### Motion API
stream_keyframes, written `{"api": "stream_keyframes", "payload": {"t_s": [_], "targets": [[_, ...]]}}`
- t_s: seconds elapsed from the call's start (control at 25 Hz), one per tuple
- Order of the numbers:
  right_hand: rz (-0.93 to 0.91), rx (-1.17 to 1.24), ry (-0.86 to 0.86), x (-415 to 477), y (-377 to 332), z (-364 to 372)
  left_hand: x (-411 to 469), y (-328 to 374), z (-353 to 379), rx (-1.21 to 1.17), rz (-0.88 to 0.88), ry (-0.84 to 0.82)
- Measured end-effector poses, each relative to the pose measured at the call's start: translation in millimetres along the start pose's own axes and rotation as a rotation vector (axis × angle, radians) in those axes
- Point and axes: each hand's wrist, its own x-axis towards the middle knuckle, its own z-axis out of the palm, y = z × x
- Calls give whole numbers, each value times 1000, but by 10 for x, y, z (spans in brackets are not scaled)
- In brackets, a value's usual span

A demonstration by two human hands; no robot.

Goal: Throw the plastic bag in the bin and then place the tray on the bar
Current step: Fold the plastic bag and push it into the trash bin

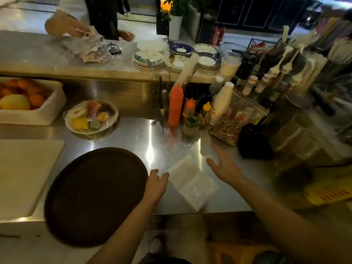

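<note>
A clear, flat plastic bag [190, 182] lies on the steel counter [133, 138] near its front edge. A round dark tray [93, 195] rests to its left, overhanging the counter's edge. My left hand [155, 185] hovers between tray and bag, fingers loosely curled and holding nothing, its fingertips at the bag's left edge. My right hand [223, 165] is spread open just right of the bag, palm down and empty. The raised marble bar [47, 58] runs along the back. No bin is in view.
Another person's hands [70, 27] hold crumpled paper on the bar. Stacked plates [177, 56] fill the bar's right. On the counter stand a fruit plate [90, 117], a white fruit tub [30, 103], a cutting board [24, 174], sauce bottles [175, 105] and syrup bottles [276, 77].
</note>
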Motion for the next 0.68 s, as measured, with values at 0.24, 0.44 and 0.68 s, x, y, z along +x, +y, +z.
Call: {"api": "stream_keyframes", "payload": {"t_s": [0.24, 0.44, 0.68], "targets": [[234, -20, -219, 23, 229, 448, 164, -331, 232, -81, -214, -81], [263, -50, -320, 245, 427, 571, 333, -433, 397, -152, -296, 32], [242, -6, -406, 515, 664, 568, 447, -491, 767, -298, -436, 154]]}}
